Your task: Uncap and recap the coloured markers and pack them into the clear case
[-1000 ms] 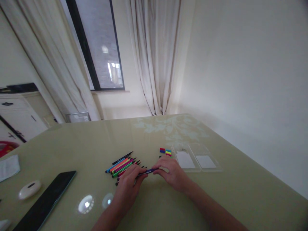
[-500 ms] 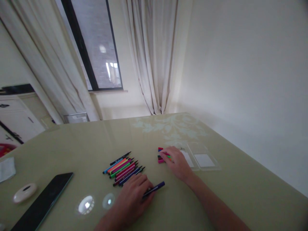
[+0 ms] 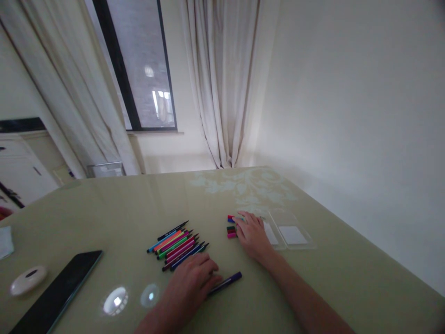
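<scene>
My left hand (image 3: 191,280) rests low over the table, fingers loosely apart. A dark blue marker (image 3: 227,282), capped at its right end, lies by its thumb side, partly hidden there. Just beyond these fingers is a row of uncapped coloured markers (image 3: 177,246), tips pointing up and right. My right hand (image 3: 251,232) reaches over a small group of coloured marker caps (image 3: 231,232), fingers spread and touching or just above them. Part of the caps is hidden under that hand. Right of it, a clear plastic case (image 3: 310,246) lies open, white cards inside.
At the left lie a black tablet-like slab (image 3: 59,287), a pale oval object (image 3: 28,280) and a folded white cloth or tissue (image 3: 5,242). The table (image 3: 121,208) meets the wall on the right; curtains (image 3: 229,93) hang behind it.
The dark blue marker, earlier between my left fingers, has dropped lower and now lies beside the thumb. My right hand's fingers have spread from a closer pinch over the caps.
</scene>
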Available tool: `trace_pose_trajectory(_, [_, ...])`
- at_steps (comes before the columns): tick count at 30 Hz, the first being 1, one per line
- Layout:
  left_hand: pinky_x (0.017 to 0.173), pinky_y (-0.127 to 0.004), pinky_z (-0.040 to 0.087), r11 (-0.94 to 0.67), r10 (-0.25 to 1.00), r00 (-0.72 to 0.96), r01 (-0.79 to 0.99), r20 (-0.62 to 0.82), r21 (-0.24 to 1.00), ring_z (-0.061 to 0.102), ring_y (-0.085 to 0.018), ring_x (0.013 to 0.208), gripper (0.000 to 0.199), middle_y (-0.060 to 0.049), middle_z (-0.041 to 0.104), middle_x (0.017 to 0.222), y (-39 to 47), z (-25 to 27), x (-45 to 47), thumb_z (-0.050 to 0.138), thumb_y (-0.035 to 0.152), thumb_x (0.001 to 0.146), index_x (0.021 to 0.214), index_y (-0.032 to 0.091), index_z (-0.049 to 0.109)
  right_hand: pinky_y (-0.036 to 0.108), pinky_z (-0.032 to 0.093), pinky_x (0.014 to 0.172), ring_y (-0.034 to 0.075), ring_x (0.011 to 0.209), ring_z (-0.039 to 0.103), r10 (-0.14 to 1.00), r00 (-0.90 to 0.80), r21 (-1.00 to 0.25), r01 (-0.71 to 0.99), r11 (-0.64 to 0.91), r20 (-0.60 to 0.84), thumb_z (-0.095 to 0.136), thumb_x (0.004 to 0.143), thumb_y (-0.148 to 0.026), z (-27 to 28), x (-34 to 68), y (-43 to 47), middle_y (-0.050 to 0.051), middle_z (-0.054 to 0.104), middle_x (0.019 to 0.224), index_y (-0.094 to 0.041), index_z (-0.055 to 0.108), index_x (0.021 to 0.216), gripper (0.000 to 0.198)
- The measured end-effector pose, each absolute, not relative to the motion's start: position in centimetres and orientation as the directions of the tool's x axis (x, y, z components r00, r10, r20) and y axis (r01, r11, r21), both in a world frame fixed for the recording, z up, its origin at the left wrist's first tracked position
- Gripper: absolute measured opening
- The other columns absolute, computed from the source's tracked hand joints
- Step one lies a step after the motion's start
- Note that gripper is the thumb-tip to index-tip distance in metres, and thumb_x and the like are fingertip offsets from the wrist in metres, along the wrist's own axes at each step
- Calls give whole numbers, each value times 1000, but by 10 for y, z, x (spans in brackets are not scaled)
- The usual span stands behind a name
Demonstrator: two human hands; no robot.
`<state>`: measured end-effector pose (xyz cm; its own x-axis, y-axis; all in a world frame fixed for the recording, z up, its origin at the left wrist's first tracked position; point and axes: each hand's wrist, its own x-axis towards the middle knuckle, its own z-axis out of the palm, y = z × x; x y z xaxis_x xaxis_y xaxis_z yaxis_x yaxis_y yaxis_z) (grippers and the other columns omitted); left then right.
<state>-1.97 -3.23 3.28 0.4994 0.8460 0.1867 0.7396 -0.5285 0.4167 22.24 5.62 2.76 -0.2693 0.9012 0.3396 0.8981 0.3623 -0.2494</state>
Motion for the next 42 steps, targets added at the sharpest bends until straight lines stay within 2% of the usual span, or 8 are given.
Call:
trace_pose_trajectory(5, [90, -36, 50, -382, 914, 284, 843, 289, 379, 68, -24, 99, 14, -4, 72, 102, -15, 34, -47, 59, 28, 101, 94, 25, 70, 47, 33, 108, 28, 131, 50, 885, -310, -251, 878, 407, 348, 51, 97, -14, 33, 219, 54, 10, 59, 145, -25, 73, 123, 35])
trace_pose_trajectory(9, [93, -39, 49, -299, 943, 217, 884, 252, 359, 67, -28, 105, 8, -5, 72, 109, -8, 32, -59, 64, 30, 97, 95, 25, 71, 47, 31, 108, 28, 131, 50, 876, -342, -259, 861, 437, 340, 54, 94, -12, 37, 216, 52, 8, 61, 143, -26, 76, 110, 31])
trace_pose_trajectory(15, [94, -39, 48, -266, 963, 227, 899, 147, 347, 66, -28, 108, 5, -5, 71, 108, -8, 32, -58, 67, 29, 94, 92, 25, 70, 49, 31, 108, 28, 134, 48, 871, -411, -255, 841, 477, 271, 57, 100, -22, 33, 207, 49, 9, 58, 146, -27, 76, 114, 24])
trace_pose_trajectory(22, [93, -37, 46, -300, 953, 257, 878, 162, 372, 65, -26, 104, 10, -5, 71, 105, -6, 26, -59, 62, 31, 96, 93, 24, 69, 48, 30, 109, 27, 136, 48, 811, -516, -234, 783, 577, 274, 62, 102, -27, 28, 195, 48, 5, 60, 147, -28, 77, 103, 16])
trace_pose_trajectory(27, [93, -38, 46, -308, 949, 250, 861, 190, 406, 64, -26, 104, 13, -6, 70, 106, -4, 28, -58, 61, 33, 97, 92, 24, 69, 48, 29, 111, 28, 137, 48, 835, -466, -263, 800, 539, 294, 68, 97, -33, 33, 204, 48, 10, 58, 149, -26, 69, 127, 31])
trace_pose_trajectory(29, [93, -38, 46, -303, 951, 249, 861, 181, 408, 64, -27, 104, 14, -6, 70, 105, -5, 30, -57, 60, 33, 97, 92, 24, 69, 48, 29, 111, 29, 136, 48, 848, -448, -267, 812, 519, 284, 69, 95, -36, 35, 208, 47, 12, 58, 148, -23, 70, 125, 33])
trace_pose_trajectory(34, [94, -40, 47, -297, 955, 255, 866, 154, 403, 63, -27, 105, 13, -6, 70, 105, -8, 35, -53, 59, 30, 97, 92, 23, 69, 48, 28, 110, 27, 132, 52, 834, -487, -249, 801, 545, 260, 63, 99, -25, 33, 205, 45, 9, 64, 140, -24, 74, 110, 16])
trace_pose_trajectory(42, [91, -40, 50, -363, 925, 252, 808, 285, 463, 66, -26, 100, 17, -5, 72, 103, -7, 31, -55, 55, 36, 100, 96, 24, 67, 43, 33, 105, 25, 119, 60, 767, -498, -282, 730, 623, 404, 55, 105, -21, 34, 195, 45, 8, 73, 123, -25, 71, 114, 19])
